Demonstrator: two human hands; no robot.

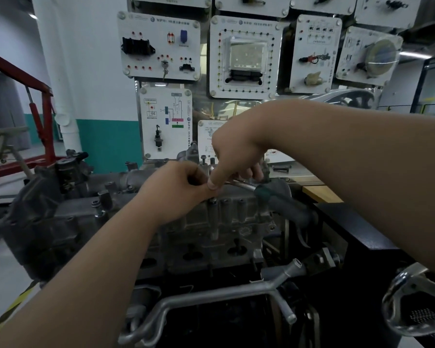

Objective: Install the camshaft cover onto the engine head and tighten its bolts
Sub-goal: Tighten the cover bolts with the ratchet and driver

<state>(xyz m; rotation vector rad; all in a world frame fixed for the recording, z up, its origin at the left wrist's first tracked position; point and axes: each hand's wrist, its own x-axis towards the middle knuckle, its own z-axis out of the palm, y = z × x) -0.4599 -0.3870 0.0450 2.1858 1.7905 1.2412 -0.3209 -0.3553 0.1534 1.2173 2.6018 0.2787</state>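
Head view. The camshaft cover [236,214] sits on the engine head [211,249], directly ahead of us. Our right hand [236,151] grasps the ratchet wrench [281,202] near its drive end, fingers [256,172] wrapped round the chrome shank and the index finger pressing straight down. Our left hand [176,189] is clenched just beside it, fingertips touching that index finger. What they pinch is hidden; we cannot tell. A bolt [212,200] shows just below them. Spare bolts [280,169] lie on the bench [322,193] behind.

We judge tightening is in hand. To do it well, we would seat the socket square, press down over the drive, use short strokes, and snug all the bolts evenly before the final pull.
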